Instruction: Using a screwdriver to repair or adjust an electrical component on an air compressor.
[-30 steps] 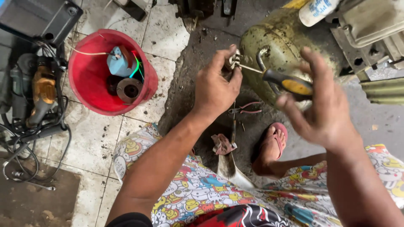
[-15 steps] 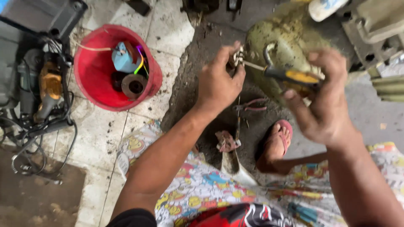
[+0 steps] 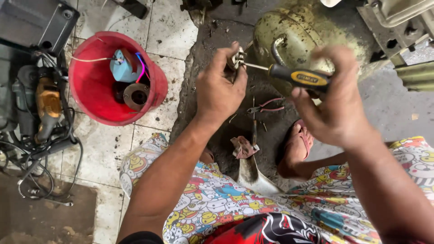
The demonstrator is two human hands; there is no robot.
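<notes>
I see the left hand (image 3: 220,92) pinching a small metal fitting (image 3: 237,59) at its fingertips. Right hand (image 3: 337,101) grips a black-and-yellow-handled screwdriver (image 3: 296,77), shaft tip touching the fitting, above the dirty olive metal tank (image 3: 307,38). Red plastic bucket (image 3: 97,110) sits well left.

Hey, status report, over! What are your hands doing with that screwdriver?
Left hand pinches small metal part. Right hand grips screwdriver, tip on the part. Nothing blocking; pliers on floor below.

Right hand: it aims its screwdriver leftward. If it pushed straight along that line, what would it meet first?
Probably the small metal part pinched in the left hand; the screwdriver in the right hand already points at it.
</notes>
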